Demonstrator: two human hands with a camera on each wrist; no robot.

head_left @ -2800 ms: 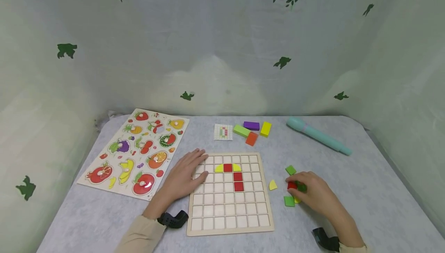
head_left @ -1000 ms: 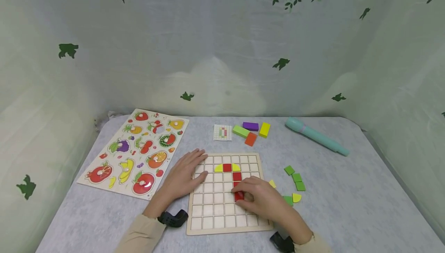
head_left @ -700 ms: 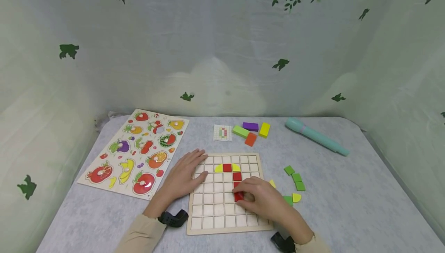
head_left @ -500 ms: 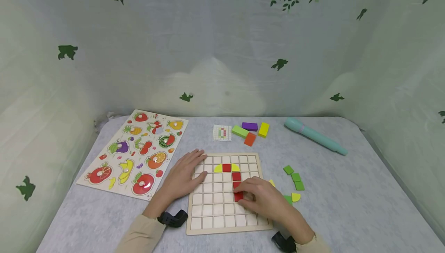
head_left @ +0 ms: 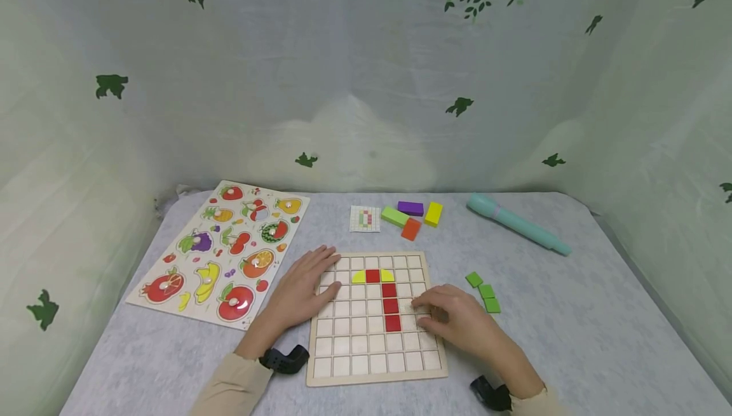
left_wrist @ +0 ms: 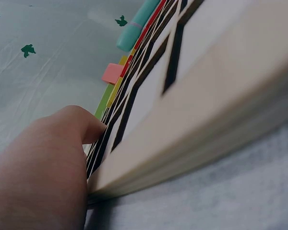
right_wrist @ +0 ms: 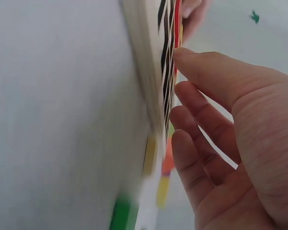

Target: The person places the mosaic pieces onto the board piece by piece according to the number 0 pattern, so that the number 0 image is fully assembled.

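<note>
The right hand's fingers bend loosely, thumb and fingertips parted by a gap, at the right-hand columns of a wooden grid board; whether they touch it, I cannot tell. The left hand rests flat on the board's upper left edge, fingers straight. The board lies in front of the person, with three red square tiles in a column beneath a row of yellow, red and yellow pieces. Green square tiles lie to the right. Beyond are a pattern card, four coloured blocks and a teal pen; a fruit puzzle lies left.
</note>
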